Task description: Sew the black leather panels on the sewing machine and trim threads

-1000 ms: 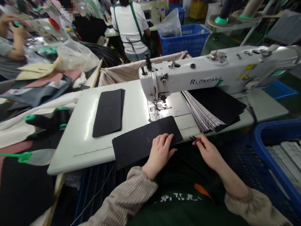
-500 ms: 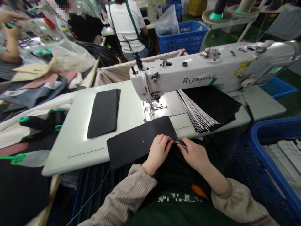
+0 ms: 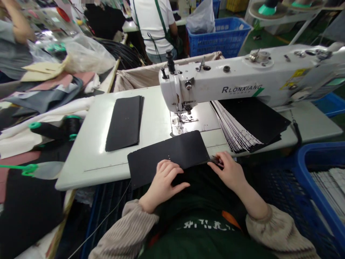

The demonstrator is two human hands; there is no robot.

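A black rectangular panel (image 3: 159, 153) with small holes lies at the table's front edge, its near side overhanging my lap. My left hand (image 3: 164, 183) rests at its lower edge, fingertips on the panel and thumb held apart. In my right hand (image 3: 230, 172) is a small dark metal tool, apparently thread snips (image 3: 217, 160), close to the panel's right corner. Behind the panel stands the sewing machine's needle area (image 3: 181, 118). A stack of black panels (image 3: 125, 124) lies to the left. More black panels with pale edges (image 3: 250, 124) are fanned out under the machine arm.
The white sewing machine (image 3: 231, 81) spans the table (image 3: 94, 144). A blue crate (image 3: 309, 154) with pale pieces stands at the right. Thread spools (image 3: 71, 127) and fabric pieces (image 3: 45, 97) crowd the left. Co-workers (image 3: 153, 28) are beyond, near another blue basket (image 3: 215, 39).
My left hand has moved left along the panel, away from the right corner, and its fingers have opened. My right hand still grips the tool, slightly further right. The camera view has shifted.
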